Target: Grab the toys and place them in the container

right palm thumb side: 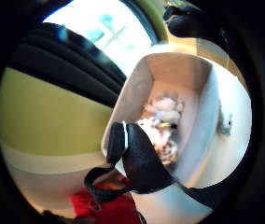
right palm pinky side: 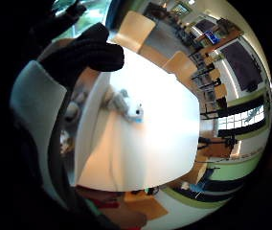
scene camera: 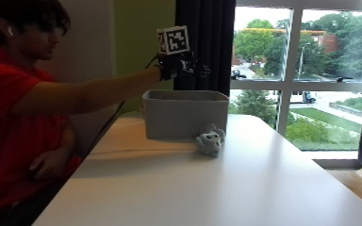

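Right hand (scene camera: 180,66) is hovering over the container (scene camera: 184,115), fingers spread, holding nothing. Grey plush toy (scene camera: 209,140) is sitting on the worktop (scene camera: 231,188) touching the container; probably light, squashy, grab its body.

I'm sitting at a white table (scene camera: 231,188) in my red shirt (scene camera: 5,117), an earbud (scene camera: 9,31) in my ear. Behind it hangs a dark curtain (scene camera: 205,42) beside a green wall (scene camera: 142,28). The big window (scene camera: 306,70) shows trees, lawn and a parked vehicle (scene camera: 309,97) outside. The room beyond — wooden chairs (right palm pinky side: 135,29), more furniture — shows in my palm view.
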{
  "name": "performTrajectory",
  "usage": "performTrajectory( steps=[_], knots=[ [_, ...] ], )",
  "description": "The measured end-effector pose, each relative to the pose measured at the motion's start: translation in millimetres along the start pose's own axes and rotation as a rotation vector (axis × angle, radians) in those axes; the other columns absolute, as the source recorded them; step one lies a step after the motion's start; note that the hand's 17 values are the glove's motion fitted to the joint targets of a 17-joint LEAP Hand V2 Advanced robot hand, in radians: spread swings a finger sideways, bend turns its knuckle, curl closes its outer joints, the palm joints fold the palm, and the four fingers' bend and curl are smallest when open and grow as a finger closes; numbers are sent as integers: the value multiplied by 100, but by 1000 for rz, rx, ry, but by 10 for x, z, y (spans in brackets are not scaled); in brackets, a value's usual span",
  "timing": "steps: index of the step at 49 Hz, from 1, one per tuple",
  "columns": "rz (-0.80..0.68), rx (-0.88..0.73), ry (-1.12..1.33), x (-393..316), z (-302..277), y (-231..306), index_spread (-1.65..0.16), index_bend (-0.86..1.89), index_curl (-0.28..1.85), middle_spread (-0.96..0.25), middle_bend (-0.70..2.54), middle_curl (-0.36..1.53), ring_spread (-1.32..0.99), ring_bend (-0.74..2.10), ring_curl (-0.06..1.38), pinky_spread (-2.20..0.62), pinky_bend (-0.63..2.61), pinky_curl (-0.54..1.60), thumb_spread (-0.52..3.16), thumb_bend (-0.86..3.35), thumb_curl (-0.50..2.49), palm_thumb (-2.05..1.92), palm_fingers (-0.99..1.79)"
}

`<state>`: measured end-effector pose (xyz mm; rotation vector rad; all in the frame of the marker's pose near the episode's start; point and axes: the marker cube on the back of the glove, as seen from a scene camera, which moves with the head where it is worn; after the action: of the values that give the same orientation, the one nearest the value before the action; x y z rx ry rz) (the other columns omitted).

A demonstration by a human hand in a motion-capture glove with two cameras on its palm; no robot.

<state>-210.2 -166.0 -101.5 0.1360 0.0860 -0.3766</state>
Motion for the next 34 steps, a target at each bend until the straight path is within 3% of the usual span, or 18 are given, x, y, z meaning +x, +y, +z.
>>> performTrajectory(
  steps=[13,24,34],
  knots=[
    [83,43,-6,729,40,480,-44,24,56,-18,31,47,-16,57,24,-2,98,35,114,-7,45,-8,5],
    [266,-60,84,1373,310,993,-44,27,55,-15,27,44,-13,48,22,2,91,33,115,-6,37,-7,3],
    [220,-92,94,1759,564,1375,-43,26,53,-14,22,42,-10,41,21,4,89,32,114,-6,32,-6,-1]
  ],
)
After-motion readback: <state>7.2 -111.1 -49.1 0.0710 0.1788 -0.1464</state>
